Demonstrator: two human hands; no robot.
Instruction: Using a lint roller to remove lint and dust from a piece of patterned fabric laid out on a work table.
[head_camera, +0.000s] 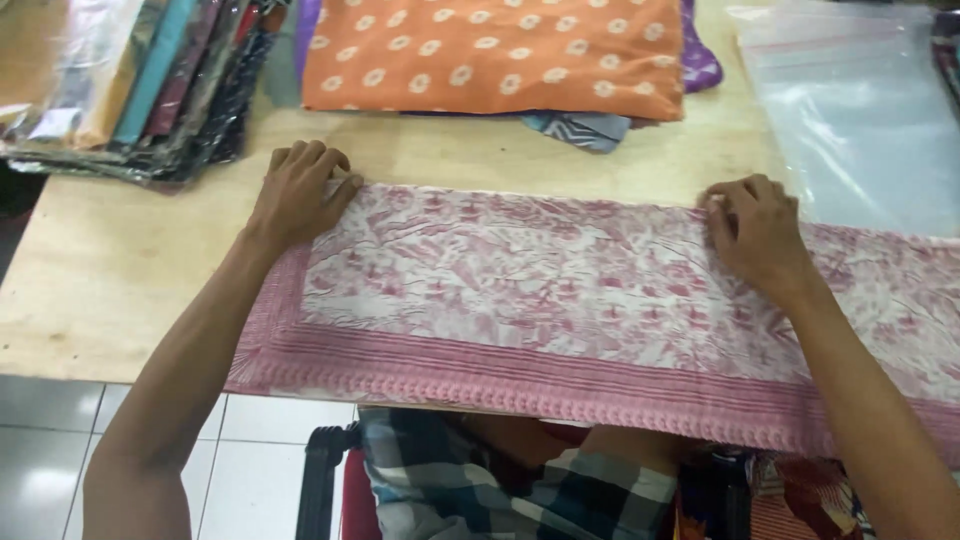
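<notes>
both hands pinch the far edge of a pink patterned cloth spread across the wooden table, left hand and right hand best kept level for a straight fold

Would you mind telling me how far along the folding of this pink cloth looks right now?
Done: the pink patterned cloth lies flat as a long band across the wooden table, its striped border hanging over the near edge. In hand: the left hand and the right hand both pinch its far edge. Left: it is still long and unbagged; clear plastic bags lie at the far right.
</notes>
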